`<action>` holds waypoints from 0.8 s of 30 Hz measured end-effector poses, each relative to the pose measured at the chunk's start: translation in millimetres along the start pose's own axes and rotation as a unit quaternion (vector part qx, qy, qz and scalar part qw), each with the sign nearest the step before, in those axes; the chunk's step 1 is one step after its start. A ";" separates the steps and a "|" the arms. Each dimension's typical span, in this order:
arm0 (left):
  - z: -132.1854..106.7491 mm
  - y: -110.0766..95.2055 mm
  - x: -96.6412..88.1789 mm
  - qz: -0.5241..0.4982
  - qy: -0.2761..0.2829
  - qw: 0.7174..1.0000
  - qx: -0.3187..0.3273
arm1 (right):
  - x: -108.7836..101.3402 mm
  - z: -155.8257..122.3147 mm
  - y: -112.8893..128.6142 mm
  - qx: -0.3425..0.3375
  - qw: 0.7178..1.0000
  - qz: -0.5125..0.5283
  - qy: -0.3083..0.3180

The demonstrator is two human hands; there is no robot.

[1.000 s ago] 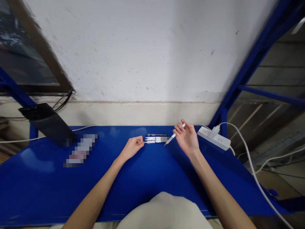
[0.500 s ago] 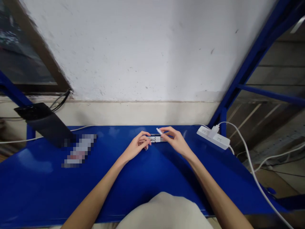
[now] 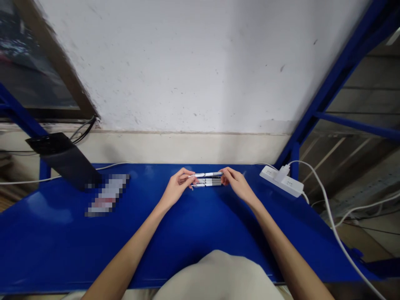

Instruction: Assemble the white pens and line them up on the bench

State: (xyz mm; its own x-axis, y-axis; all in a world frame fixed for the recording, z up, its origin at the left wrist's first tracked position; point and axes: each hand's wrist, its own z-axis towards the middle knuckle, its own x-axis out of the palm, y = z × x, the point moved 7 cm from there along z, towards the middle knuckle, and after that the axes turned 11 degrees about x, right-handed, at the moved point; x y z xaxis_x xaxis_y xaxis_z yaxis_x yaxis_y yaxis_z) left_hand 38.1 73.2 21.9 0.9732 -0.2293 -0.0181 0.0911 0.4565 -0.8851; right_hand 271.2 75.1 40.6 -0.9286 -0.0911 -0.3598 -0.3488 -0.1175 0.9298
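A white pen (image 3: 206,174) is held level between both hands, just above a short row of similar pens (image 3: 208,181) lying side by side on the blue table (image 3: 200,225). My left hand (image 3: 176,186) pinches the pen's left end with its fingertips. My right hand (image 3: 235,181) pinches the right end. Both hands hover over the far middle of the table, close to the wall.
A white power strip (image 3: 283,180) with a plugged-in charger and white cables lies at the far right. A black device (image 3: 64,159) leans at the far left, with a blurred flat item (image 3: 108,194) beside it. Blue frame posts (image 3: 331,83) rise on the right.
My right hand has carried the pen from the right over to the row and turned it level. My left hand has opened from a fist and taken the pen's left end.
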 end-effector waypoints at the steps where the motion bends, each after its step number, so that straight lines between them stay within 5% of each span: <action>1: 1.1 -0.6 -3.2 0.000 -0.011 1.000 0.004 | -1.2 1.4 0.4 -0.011 1.000 0.011 0.006; 11: 3.6 -8.3 -11.3 0.020 -0.031 0.999 0.015 | 1.6 -1.0 9.4 -0.035 0.995 0.087 0.019; 24: 0.5 -5.3 -5.8 0.036 0.011 0.999 -0.004 | -7.3 4.0 2.4 -0.031 0.997 0.072 0.016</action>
State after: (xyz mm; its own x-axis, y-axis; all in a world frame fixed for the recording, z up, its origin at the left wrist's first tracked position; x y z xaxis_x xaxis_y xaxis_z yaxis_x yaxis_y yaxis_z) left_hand 32.0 72.5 26.9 0.9721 -0.2160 -0.0918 0.0198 0.4654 -0.8849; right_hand 276.6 79.4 45.8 -0.9638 -0.1425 -0.2252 -0.2018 -0.1614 0.9660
